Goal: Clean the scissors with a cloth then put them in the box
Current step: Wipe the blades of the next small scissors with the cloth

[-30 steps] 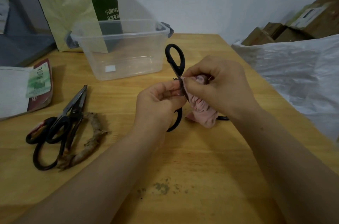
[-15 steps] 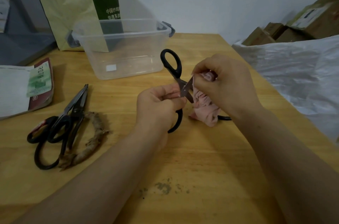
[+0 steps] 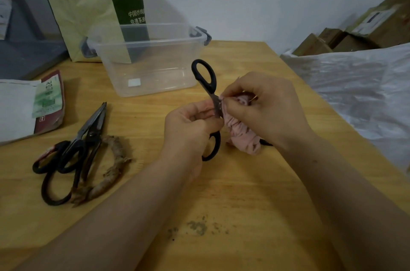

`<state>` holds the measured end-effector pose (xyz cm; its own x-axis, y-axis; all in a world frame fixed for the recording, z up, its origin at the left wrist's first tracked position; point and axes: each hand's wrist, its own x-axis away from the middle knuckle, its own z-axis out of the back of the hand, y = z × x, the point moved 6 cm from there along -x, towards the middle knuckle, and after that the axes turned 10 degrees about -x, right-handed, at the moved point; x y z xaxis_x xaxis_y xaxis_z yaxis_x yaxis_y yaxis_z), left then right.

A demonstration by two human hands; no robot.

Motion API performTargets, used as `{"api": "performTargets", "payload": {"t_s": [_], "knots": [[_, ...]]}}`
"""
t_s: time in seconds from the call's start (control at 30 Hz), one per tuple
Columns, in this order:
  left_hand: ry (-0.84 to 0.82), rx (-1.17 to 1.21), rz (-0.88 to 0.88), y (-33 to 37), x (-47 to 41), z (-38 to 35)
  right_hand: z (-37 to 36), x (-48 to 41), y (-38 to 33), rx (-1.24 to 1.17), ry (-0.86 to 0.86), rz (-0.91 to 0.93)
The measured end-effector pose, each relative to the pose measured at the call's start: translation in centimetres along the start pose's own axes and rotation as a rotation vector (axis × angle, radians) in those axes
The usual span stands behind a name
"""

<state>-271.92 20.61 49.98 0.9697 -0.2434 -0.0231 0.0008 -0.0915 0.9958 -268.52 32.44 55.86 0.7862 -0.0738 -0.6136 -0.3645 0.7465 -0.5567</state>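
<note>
My left hand (image 3: 190, 128) grips black-handled scissors (image 3: 207, 79) above the middle of the wooden table, one handle loop pointing up and the other below my fist. My right hand (image 3: 264, 108) pinches a crumpled pink cloth (image 3: 244, 137) against the scissors' blade; the blades are mostly hidden by fingers and cloth. A clear plastic box (image 3: 146, 59) with grey latches stands open behind the scissors. Two more black-handled scissors (image 3: 75, 148) lie on the table to the left.
A frayed brown rope piece (image 3: 111, 168) lies beside the spare scissors. A paper packet (image 3: 31, 106) sits at the left edge, a green-and-yellow bag (image 3: 93, 4) behind the box. White plastic sheeting (image 3: 359, 93) and cardboard boxes (image 3: 355, 31) lie to the right. Dirt specks (image 3: 197, 226) mark the near table.
My right hand with the cloth slid away along the blade, then came back against it. The scissors tilted slightly left and returned nearly upright.
</note>
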Motion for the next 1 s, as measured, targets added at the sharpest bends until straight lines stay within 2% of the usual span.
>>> {"api": "performTargets", "payload": {"t_s": [0.1,0.2,0.43,0.63,0.8,1.0], "knots": [[-0.029,0.048,0.018,-0.1,-0.1,0.0,-1.0,0.2,-0.4,-0.051,-0.079,0.042],[-0.028,0.051,0.024,-0.2,-0.2,0.0,-0.9,0.2,-0.4,-0.06,-0.076,0.047],[0.01,0.057,0.057,-0.6,-0.2,0.2,-0.5,0.1,-0.2,-0.061,-0.076,-0.06],[-0.007,0.077,0.08,-0.5,-0.3,0.4,2.0,-0.1,2.3,-0.165,0.126,-0.356],[-0.122,0.098,0.09,-0.3,-0.4,-0.1,1.8,0.1,4.8,-0.376,0.107,-0.515],[-0.345,0.2,0.048,0.4,0.0,-1.3,0.6,0.2,5.2,-0.58,0.114,-0.497]]}}
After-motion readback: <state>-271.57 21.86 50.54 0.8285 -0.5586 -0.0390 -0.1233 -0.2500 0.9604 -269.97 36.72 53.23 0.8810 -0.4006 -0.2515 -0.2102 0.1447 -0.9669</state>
